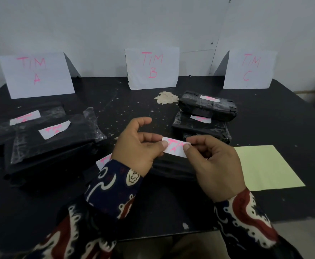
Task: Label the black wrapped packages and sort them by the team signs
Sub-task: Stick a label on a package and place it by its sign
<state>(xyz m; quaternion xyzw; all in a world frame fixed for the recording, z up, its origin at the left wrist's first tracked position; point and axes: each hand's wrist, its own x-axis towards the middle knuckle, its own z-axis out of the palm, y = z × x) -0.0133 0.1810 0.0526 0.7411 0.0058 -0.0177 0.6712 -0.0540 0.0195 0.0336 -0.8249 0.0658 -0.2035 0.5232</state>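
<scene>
holding a small white label (174, 148) between both hands above the bench (265, 116): your left hand (136, 148) pinches its left end with thumb and forefinger, your right hand (213, 163) pinches the right end the same way. each grip is pressed on the paper, other fingers loosely curled.

handling: the label looks thin and limp, likely to curl or stick to itself; keep hold by the ends and off the writing. the black wrapped package (171, 167) lies on the bench right under your hands, partly hidden. its film looks glossy and slick, probably soft at the corners; take it by the long edges.

writing, all in pink:
- held label reads "tim" with what looks like "a" below.
- signs against the wall: "tim a" sign (36, 74) left, "tim b" sign (152, 68) centre, "tim c" sign (249, 69) right.
- left stack of packages (46, 146) near the a sign, labels "tim a".
- right stack of packages (207, 114) sits between the b and c signs; labels too small to read.
- another label (102, 161) peeks by your left wrist, text cut off.
- pale yellow sheet (265, 165) at right, blank.
</scene>
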